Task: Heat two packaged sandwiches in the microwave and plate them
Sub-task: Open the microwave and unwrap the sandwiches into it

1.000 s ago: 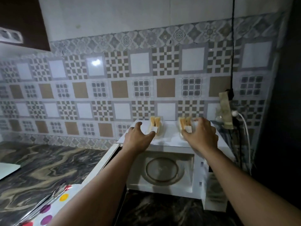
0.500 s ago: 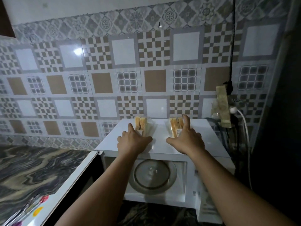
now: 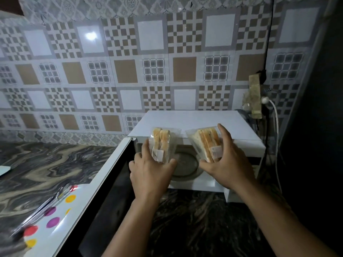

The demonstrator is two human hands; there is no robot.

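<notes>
Two sandwiches in clear plastic wedge packs are held in the air in front of the white microwave. My left hand grips the left sandwich pack. My right hand grips the right sandwich pack, with fingers over its top and thumb under it. Both packs hang just before the open cavity, where the glass turntable shows between my hands. The microwave door stands swung open to the left.
A dark marbled counter runs to the left and under the microwave. A white plate with coloured dots lies at lower left with metal tongs on it. A wall socket with a plug and white cable is at right.
Both hands have lifted the sandwich packs off the microwave's top and drawn them forward and down, level with the open cavity. The view has tilted downward.
</notes>
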